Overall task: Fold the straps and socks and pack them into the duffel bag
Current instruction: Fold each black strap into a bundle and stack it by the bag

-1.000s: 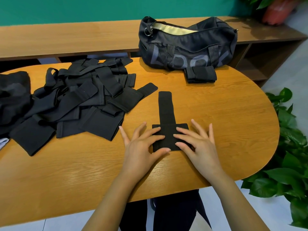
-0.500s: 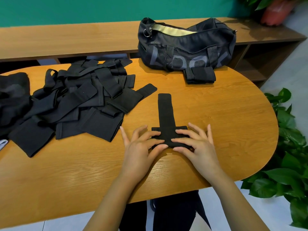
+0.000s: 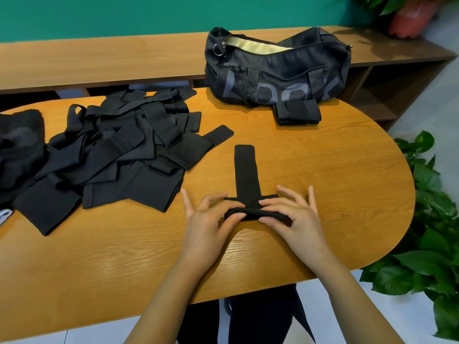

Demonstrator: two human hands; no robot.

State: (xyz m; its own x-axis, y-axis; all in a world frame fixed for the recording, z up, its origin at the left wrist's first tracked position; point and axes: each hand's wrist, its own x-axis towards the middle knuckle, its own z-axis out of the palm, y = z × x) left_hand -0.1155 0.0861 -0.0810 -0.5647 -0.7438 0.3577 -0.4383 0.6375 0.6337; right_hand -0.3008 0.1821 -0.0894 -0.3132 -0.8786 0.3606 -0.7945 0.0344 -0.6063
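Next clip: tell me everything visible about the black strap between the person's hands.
The black strap is T-shaped, of matte, woven-looking fabric. Its narrow tongue, rounded at the end, points away from the person and lies flat on the wooden table. The wide cross piece sits nearest them, its near edge lifted and folded over into a thick roll. The left hand and right hand pinch that roll at its two ends.

Room on table [image 3: 335, 170] right of strap [image 3: 244, 170], strap pile [image 3: 124, 155] left, duffel bag [image 3: 278, 73] behind
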